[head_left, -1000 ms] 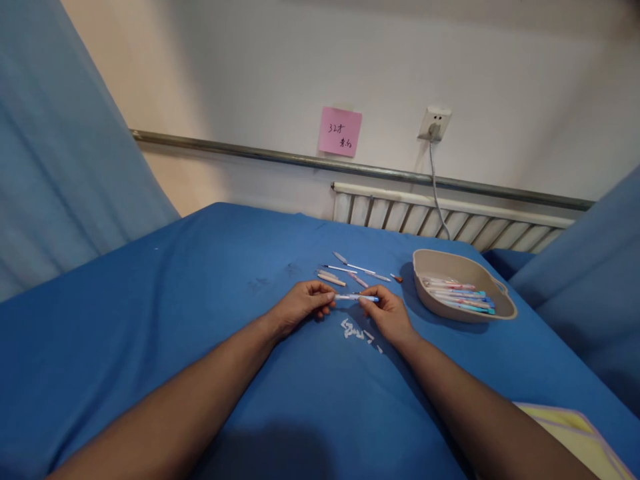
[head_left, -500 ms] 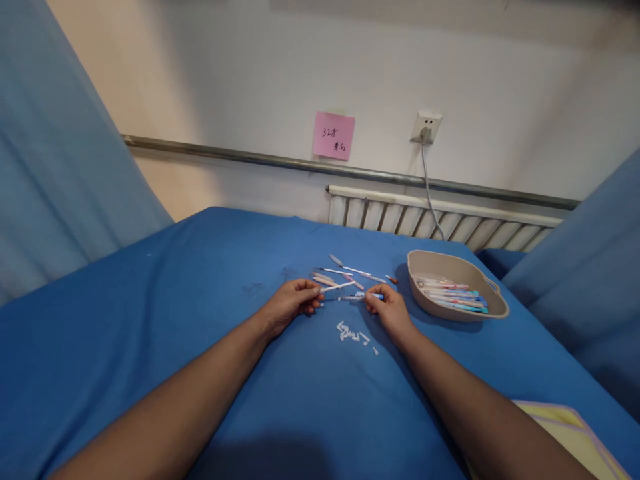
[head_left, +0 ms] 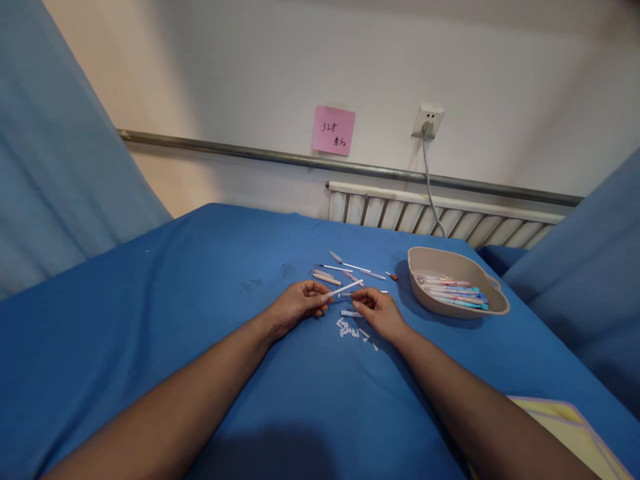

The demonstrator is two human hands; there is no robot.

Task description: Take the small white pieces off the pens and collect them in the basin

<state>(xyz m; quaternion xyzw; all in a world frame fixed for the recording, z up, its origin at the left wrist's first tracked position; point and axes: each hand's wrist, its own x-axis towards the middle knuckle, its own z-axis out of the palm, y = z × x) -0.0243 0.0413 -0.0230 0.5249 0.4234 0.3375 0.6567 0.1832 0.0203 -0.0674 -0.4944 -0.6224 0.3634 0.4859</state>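
Observation:
My left hand [head_left: 307, 299] pinches a slim white pen refill [head_left: 347, 287], which slants up to the right. My right hand [head_left: 379, 312] is closed close by, thumb against fingers; what it grips is mostly hidden. A thin dark-and-white piece shows on either side of its fingertips, held or lying behind them, I cannot tell. Under that hand lies a short white tube [head_left: 351, 313]. Nearer me is a heap of small white bits [head_left: 349, 329]. Beyond the hands lie pink pen barrels [head_left: 327, 278], white refills [head_left: 356, 267] and a small brown-orange piece [head_left: 393, 277].
On the right a beige basket [head_left: 500, 308] holds several pens [head_left: 453, 292]. Blue cloth [head_left: 200, 280] covers the table, and a yellow cloth-like item [head_left: 555, 427] lies at its lower right. Behind are a radiator [head_left: 390, 212], a metal rail [head_left: 270, 155] and a plugged-in cable [head_left: 429, 180].
My right hand has shifted slightly left and down, and the blue-and-white pen part in its fingers is no longer visible. A white tube now shows beneath it. The left hand's refill moved slightly right.

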